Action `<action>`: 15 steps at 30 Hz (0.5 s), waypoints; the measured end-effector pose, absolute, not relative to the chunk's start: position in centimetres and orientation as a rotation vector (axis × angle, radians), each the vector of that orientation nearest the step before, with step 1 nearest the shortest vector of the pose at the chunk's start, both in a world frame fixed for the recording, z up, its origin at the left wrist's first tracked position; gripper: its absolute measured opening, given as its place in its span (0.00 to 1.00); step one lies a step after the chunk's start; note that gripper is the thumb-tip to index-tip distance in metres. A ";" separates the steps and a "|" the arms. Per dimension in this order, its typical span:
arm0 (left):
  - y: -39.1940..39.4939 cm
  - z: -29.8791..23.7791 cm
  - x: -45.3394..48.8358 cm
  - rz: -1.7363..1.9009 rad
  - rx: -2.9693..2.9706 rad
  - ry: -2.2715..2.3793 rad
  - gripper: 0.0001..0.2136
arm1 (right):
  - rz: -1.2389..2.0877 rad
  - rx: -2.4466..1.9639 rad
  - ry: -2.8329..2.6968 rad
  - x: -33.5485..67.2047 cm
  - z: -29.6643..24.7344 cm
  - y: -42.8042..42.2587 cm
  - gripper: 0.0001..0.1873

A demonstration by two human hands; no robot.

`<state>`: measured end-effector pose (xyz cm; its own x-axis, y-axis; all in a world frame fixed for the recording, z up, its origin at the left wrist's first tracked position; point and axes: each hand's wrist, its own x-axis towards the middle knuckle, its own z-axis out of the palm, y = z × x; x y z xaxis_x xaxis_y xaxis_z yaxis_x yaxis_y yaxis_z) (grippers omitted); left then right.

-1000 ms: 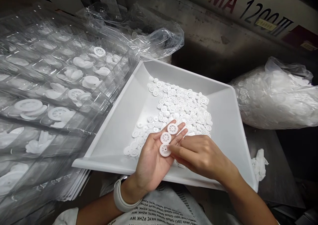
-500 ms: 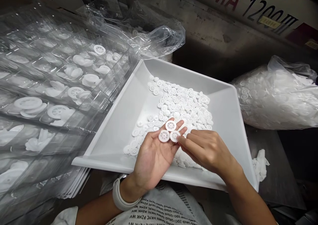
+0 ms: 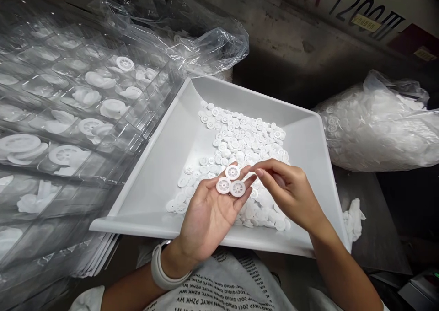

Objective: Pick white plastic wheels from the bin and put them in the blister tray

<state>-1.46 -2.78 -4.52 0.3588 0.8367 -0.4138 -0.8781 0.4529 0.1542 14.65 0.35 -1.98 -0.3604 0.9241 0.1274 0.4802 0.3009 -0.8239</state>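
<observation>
My left hand [image 3: 211, 217] is turned palm up above the tray, its fingers stretched out. Lying on those fingers is a small cluster of three white plastic wheels [image 3: 232, 172], spoked and touching one another. To the right, my right hand [image 3: 291, 190] hovers with thumb and index finger slightly apart and nothing visible between them. Its index tip is close to the left fingertips; whether they touch I cannot tell. Beneath both hands, a heap of white wheels [image 3: 236, 142] covers much of the floor of a light grey tray [image 3: 147, 174].
Clear plastic compartment trays [image 3: 61, 100] holding white parts are stacked at the left. Behind them is a crumpled clear bag [image 3: 212, 45]. A full clear bag of white pieces [image 3: 380, 123] lies right of the grey tray, and a machine panel [image 3: 281, 36] stands behind.
My right hand has drawn away from the lower right wheel, its thumb and index finger parting. The wheels still lie on my left fingers. The whole view has shifted slightly.
</observation>
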 end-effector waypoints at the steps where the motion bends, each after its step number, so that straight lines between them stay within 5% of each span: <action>1: -2.8 -4.5 -1.5 1.102 -0.102 0.479 0.24 | 0.979 -1.257 -1.925 14.7 -2.1 0.5 0.09; 15: -2.7 -4.8 -1.5 1.057 -0.102 0.497 0.25 | 1.232 -1.323 -1.735 15.3 -2.9 1.0 0.14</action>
